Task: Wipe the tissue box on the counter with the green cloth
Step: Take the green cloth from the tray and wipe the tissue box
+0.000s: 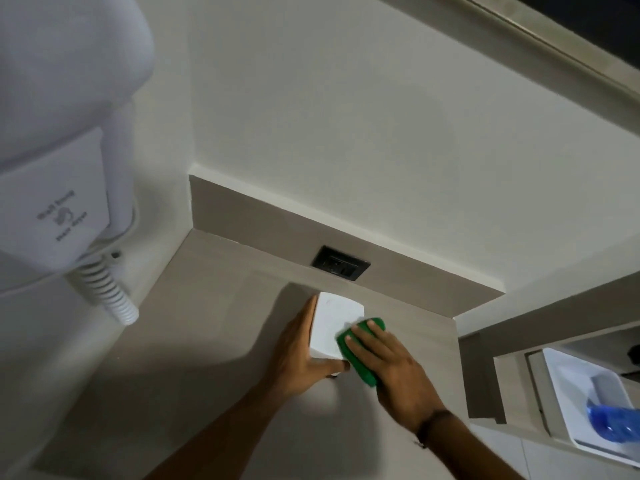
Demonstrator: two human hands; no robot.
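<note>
A white tissue box (332, 323) stands on the beige counter (214, 323) close to the back splash. My left hand (301, 351) grips it, palm flat along its left side and thumb across its near edge. A folded green cloth (360, 367) lies against the box's right side and top corner. My right hand (388, 362) presses flat on that cloth, fingers spread, covering most of it.
A white wall-mounted hair dryer (59, 133) with a coiled cord (107, 292) hangs at the left. A black socket (341, 263) sits in the back splash behind the box. At the right a white tray (571, 403) holds a blue plastic item (609, 424).
</note>
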